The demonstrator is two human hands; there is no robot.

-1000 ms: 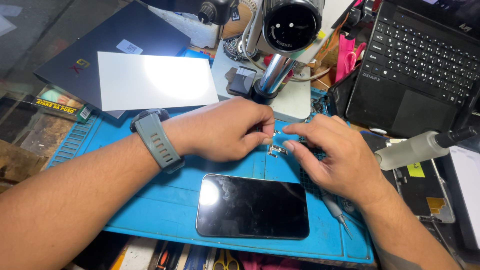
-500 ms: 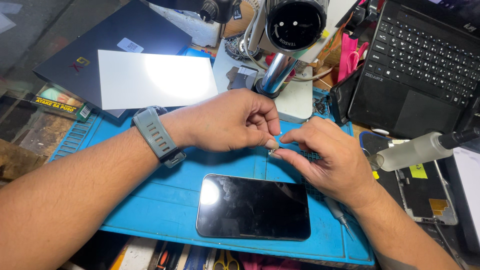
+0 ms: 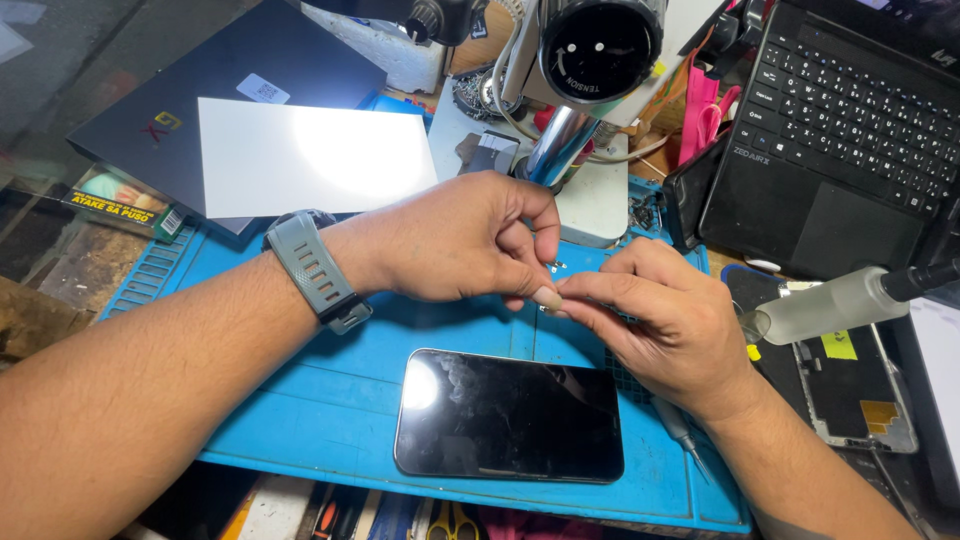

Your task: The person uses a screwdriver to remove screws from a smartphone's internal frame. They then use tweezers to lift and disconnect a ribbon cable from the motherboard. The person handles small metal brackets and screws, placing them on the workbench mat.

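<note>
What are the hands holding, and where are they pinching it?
Left hand and right hand meet fingertip to fingertip over the blue mat; whatever they pinch is too small to tell.

A cluttered worktop [image 3: 60, 300] carries a blue silicone repair mat [image 3: 300, 400] at its middle, the landmark here. Beyond the mat's far left corner lies a closed dark laptop [image 3: 140, 100] with a white sheet [image 3: 310, 155] on its lid. At the mat's far edge stands the white base of a microscope [image 3: 590, 195]. Right of the mat sits an open black laptop [image 3: 830, 150], and nearer, a screenless phone frame [image 3: 860, 390] lies flat. On the mat itself rests a black smartphone [image 3: 510, 415], face up, near its front edge.
</note>
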